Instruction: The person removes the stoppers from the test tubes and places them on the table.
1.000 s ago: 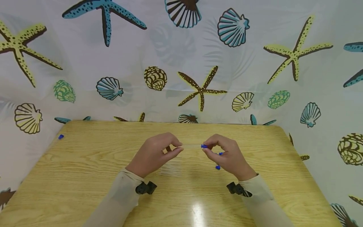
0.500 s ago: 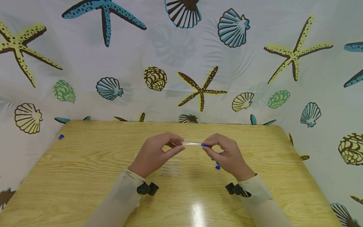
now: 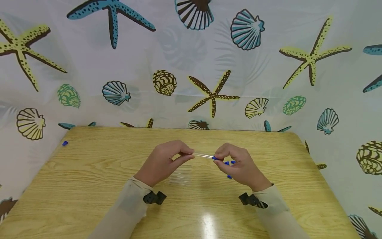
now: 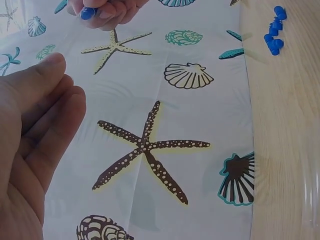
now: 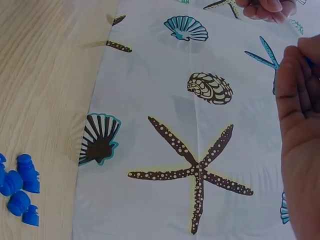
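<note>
Between my two hands a slim clear tube [image 3: 203, 155] hangs over the table, its right end tipped slightly down. Thumb and fingertips of my left hand [image 3: 164, 162] pinch the tube's left end. At the other end, my right hand [image 3: 238, 164] pinches a small blue cap [image 3: 214, 158], which meets the tube. The left wrist view shows that blue cap [image 4: 88, 13] partly covered by the right fingers, while the tube is barely visible there. In the right wrist view the fingers of the right hand [image 5: 305, 120] hide most of the cap.
Several loose blue caps [image 5: 19, 202] lie on the wooden table [image 3: 104, 172] beneath the right hand. Several clear tubes [image 3: 180, 176] lie by the left wrist. Another blue cap [image 3: 65, 143] is at the table's far left edge. A printed cloth [image 3: 134, 59] rises behind the table.
The tube rose slightly and then its right end dipped, so it now slopes down to the right. My right hand has lowered a little with the cap. Both hands keep their pinch.
</note>
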Motion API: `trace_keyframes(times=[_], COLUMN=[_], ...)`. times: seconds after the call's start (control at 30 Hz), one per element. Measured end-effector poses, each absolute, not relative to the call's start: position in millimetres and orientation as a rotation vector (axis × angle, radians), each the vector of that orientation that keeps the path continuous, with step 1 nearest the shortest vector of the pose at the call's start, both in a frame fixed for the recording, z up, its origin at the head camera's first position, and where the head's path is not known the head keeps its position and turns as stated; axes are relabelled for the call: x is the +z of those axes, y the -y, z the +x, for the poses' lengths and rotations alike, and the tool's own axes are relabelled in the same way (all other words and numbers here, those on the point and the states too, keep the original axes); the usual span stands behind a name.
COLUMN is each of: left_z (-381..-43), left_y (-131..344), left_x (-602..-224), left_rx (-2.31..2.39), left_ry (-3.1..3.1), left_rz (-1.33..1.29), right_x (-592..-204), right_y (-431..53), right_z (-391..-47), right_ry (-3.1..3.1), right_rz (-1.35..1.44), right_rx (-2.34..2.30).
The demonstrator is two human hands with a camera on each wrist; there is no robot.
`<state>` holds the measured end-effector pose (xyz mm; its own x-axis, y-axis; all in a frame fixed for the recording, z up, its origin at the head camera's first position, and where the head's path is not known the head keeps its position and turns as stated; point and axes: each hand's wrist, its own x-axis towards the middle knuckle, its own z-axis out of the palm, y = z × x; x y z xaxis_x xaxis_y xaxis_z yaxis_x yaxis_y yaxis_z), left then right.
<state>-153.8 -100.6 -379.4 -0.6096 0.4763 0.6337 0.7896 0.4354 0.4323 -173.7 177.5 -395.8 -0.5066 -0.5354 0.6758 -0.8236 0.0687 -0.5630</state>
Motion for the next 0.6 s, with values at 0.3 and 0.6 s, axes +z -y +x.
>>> trace_keyframes(times=[0.3,0.6], left_z=[-153.1,-151.7], left_y=[101.3,101.8], left_x=[-381.9,-380.2], left_rx=[-0.973,-0.981], left_ry=[2.278,2.275], left_rz=[-1.023,-1.068], right_x=[-396.3,-393.6], right_y=[-174.8,-177.6], right_z=[-172.1,-170.0], right_ry=[2.014,2.029], right_rz=[1.371,1.366], right_rx=[1.382,1.371])
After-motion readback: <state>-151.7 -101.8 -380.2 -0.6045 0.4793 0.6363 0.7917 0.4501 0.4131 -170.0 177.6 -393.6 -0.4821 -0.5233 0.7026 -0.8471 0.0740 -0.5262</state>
